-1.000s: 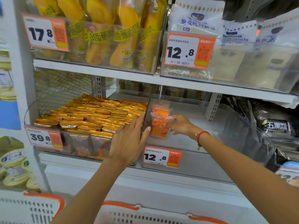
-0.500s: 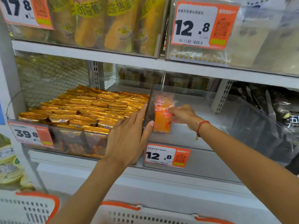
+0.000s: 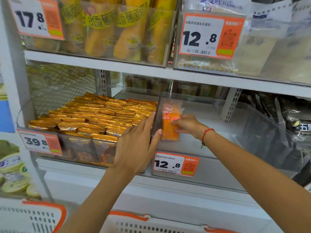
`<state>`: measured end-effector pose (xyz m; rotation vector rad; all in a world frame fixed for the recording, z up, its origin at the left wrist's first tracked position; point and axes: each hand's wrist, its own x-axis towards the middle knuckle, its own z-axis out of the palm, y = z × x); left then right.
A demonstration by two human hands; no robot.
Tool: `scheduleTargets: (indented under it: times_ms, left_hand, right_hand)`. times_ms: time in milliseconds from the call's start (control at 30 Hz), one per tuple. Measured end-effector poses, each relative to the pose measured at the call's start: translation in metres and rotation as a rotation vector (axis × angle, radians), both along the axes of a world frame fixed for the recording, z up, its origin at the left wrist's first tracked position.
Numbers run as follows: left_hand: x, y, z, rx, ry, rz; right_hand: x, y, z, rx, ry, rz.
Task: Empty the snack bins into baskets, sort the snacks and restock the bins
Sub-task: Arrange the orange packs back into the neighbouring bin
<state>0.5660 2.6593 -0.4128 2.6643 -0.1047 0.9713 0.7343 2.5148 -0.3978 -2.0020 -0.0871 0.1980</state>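
Observation:
An orange snack packet (image 3: 170, 130) stands upright against the left wall of a clear plastic bin (image 3: 227, 132) on the middle shelf. My right hand (image 3: 186, 126) reaches into that bin and pinches the packet's right side. Straight-fingered, my left hand (image 3: 136, 145) holds the bin's left wall from outside, thumb tip over the edge by the packet. The bin to the left (image 3: 74, 147) is heaped with gold-wrapped snacks (image 3: 94, 115).
Two white baskets with orange rims (image 3: 40, 214) (image 3: 151, 222) sit below at the frame's bottom. The upper shelf carries bins of yellow banana breads (image 3: 117, 31) and white bread bags (image 3: 269, 39). Dark packets (image 3: 296, 125) lie at the right. Price tags hang on the bin fronts.
The packet has been stood more upright and pressed lower against the bin's left wall. My left hand stays on the wall. The view has moved closer.

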Motion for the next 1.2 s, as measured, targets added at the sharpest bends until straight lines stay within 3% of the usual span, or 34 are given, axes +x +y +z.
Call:
scheduleTargets:
  times_ms: [300, 367, 433, 500, 567, 633, 733, 833, 900, 1000, 1067, 1200]
  left_hand:
    - [0.0, 0.002, 0.004, -0.058, 0.057, -0.042]
    - [-0.004, 0.003, 0.009, -0.092, 0.081, -0.073]
    - [-0.013, 0.004, 0.017, -0.149, 0.042, -0.09]
    - [-0.031, 0.007, 0.026, -0.189, -0.063, -0.083]
    - [-0.057, 0.009, 0.031, -0.193, -0.116, -0.098]
    - [-0.084, 0.01, 0.027, -0.165, -0.042, -0.103]
    - [-0.118, 0.013, -0.013, -0.106, 0.316, -0.089]
    - [-0.141, 0.019, -0.08, -0.079, 0.711, -0.039]
    - [-0.153, 0.02, -0.137, -0.056, 0.838, 0.005]
    - [-0.181, 0.017, -0.209, 0.023, 0.843, 0.012]
    - [-0.197, 0.015, -0.239, -0.031, 0.746, -0.017]
    - [-0.211, 0.005, -0.243, -0.183, 0.572, 0.018]
  right_hand:
    - [-0.031, -0.021, 0.025, -0.167, -0.025, 0.033]
    - [-0.053, -0.028, 0.032, -0.236, -0.158, 0.051]
    - [-0.085, -0.04, 0.039, -0.297, -0.429, 0.128]
    - [-0.126, -0.055, 0.042, -0.328, -0.679, 0.267]
    - [-0.168, -0.066, 0.038, -0.417, -0.782, 0.445]
    - [-0.202, -0.069, 0.023, -0.644, -0.674, 0.612]
    - [-0.232, -0.068, -0.029, -0.946, -0.355, 0.809]
    - [-0.253, -0.063, -0.101, -0.928, -0.168, 0.825]
    - [-0.267, -0.059, -0.152, -0.783, -0.089, 0.787]
    - [-0.295, -0.042, -0.226, -0.622, 0.133, 0.676]
    - [-0.312, -0.03, -0.264, -0.57, 0.251, 0.604]
    - [-0.317, -0.026, -0.285, -0.627, 0.147, 0.424]
